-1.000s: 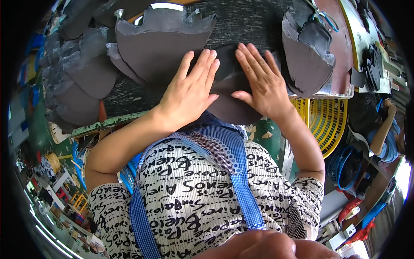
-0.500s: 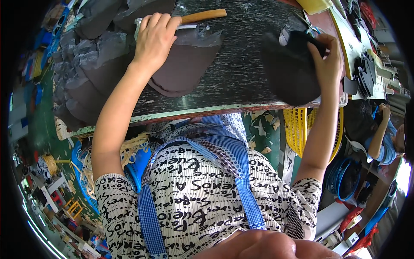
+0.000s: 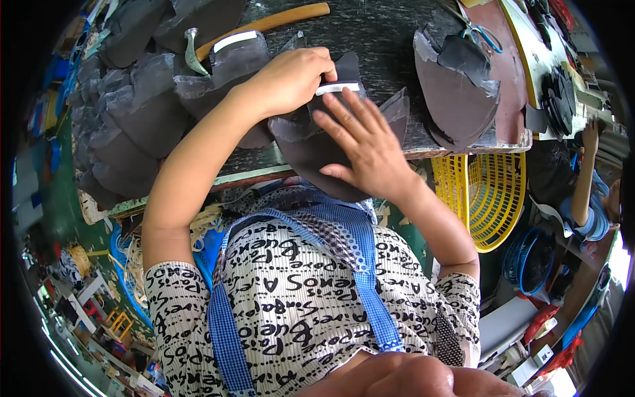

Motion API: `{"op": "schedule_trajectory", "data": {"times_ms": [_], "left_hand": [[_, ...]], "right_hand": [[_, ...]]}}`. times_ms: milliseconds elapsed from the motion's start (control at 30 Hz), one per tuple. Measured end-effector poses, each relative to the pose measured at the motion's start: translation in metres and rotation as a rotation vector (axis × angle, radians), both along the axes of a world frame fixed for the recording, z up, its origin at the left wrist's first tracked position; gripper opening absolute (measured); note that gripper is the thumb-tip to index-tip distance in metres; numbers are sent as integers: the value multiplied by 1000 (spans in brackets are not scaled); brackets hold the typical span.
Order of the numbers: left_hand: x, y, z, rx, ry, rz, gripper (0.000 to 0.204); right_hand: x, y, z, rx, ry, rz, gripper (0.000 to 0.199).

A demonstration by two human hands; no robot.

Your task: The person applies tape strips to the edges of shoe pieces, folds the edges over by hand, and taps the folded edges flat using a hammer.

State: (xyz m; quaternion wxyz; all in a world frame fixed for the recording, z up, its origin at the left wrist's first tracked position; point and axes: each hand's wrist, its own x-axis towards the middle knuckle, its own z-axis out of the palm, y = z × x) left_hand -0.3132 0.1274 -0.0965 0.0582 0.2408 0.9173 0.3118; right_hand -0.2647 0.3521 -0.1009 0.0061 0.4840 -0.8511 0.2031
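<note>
A dark brown cut piece (image 3: 324, 149) with a rounded lower edge lies at the front of the table, overhanging it slightly. Near its top edge runs a short white strip (image 3: 337, 87). The curled fingers of my left hand (image 3: 288, 83) are closed on this piece at the strip's left end. Just below the strip, my right hand (image 3: 367, 145) is spread flat over the piece, fingers apart. To the left, a hammer with a wooden handle (image 3: 278, 18) and metal head (image 3: 192, 53) lies beside another dark piece bearing a white strip (image 3: 236, 41).
Several dark pieces (image 3: 145, 99) overlap at the table's left. More lie in a stack (image 3: 456, 106) at the right, near blue-handled scissors (image 3: 486, 36). A yellow basket (image 3: 493, 198) stands below the right table edge. Another person (image 3: 589, 198) sits at far right.
My left hand has left the hammer and moved right to the dark piece. My right hand has come left from the right-hand stack, and its fingers have spread.
</note>
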Motion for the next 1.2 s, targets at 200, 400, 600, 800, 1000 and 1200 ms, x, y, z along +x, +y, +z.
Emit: {"op": "schedule_trajectory", "data": {"times_ms": [200,400,600,800,1000,1200], "left_hand": [[23,17,8,130,282,101,38],[55,22,-11,99,181,328,44],[65,33,-10,-170,408,284,42],[85,38,2,-794,505,114,49],[97,33,8,-740,311,73,64],[102,14,3,-479,287,99,58]], "right_hand": [[3,-17,-6,47,111,-114,57],[-36,-6,0,-367,137,-249,53],[-43,5,-22,-260,212,-68,32],[-39,8,-7,-75,251,3,35],[-25,-8,0,-2,69,1,74],[-32,19,-8,141,142,-77,82]]}}
